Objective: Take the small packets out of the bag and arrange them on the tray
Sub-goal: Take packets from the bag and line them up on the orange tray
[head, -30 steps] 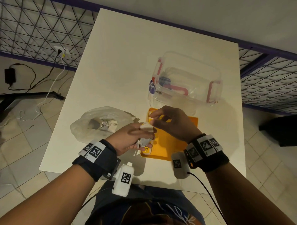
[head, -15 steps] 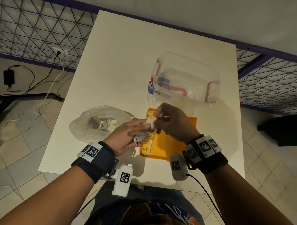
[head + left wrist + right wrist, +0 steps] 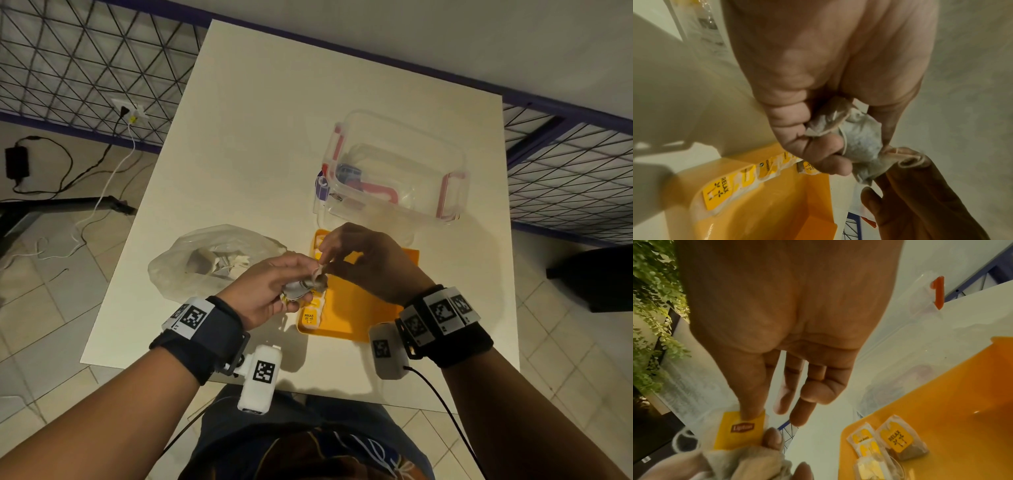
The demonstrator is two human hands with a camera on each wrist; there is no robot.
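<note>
My left hand (image 3: pixel 291 291) grips a bunch of small tea-bag packets (image 3: pixel 303 287) just above the left edge of the orange tray (image 3: pixel 363 315). My right hand (image 3: pixel 323 265) meets it from the right. Its thumb and forefinger pinch the yellow Lipton tag (image 3: pixel 740 430) of one packet in the bunch (image 3: pixel 859 142). Several packets with yellow tags (image 3: pixel 898 439) lie in a row along the tray's left side (image 3: pixel 715 194). The clear plastic bag (image 3: pixel 212 260), with more packets inside, lies on the table to the left.
A clear lidded container with red clips (image 3: pixel 394 171) stands just behind the tray. The right part of the tray (image 3: pixel 962 402) is bare. The white table's front edge (image 3: pixel 308 394) is close to my wrists. Wire mesh panels flank the table.
My right hand's fingers have closed onto the bunch in my left hand and now pinch a packet's tag. The left hand has stayed about where it was.
</note>
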